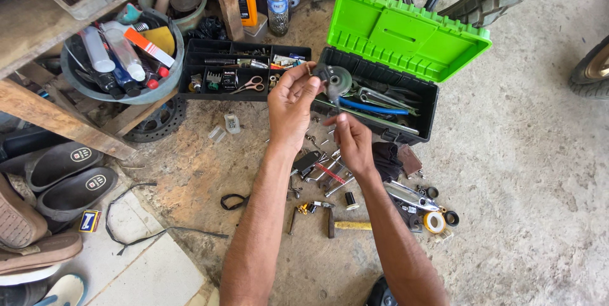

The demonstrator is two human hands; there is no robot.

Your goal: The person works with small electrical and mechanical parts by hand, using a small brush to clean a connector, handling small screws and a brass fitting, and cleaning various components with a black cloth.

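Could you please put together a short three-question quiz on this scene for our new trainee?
1. True or false: the lid of the toolbox is open.
2. Which hand holds the round metal part: A) left hand, B) right hand, C) neither?
3. What lies in the black organiser tray near its front edge, with pale handles?

Key
1. True: the green lid stands raised.
2. A: it is pinched in the raised hand's fingers.
3. Scissors.

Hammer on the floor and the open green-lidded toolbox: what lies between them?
In the head view, between the hammer and the toolbox lie scattered wrenches and small parts, with the right hand hovering over them.
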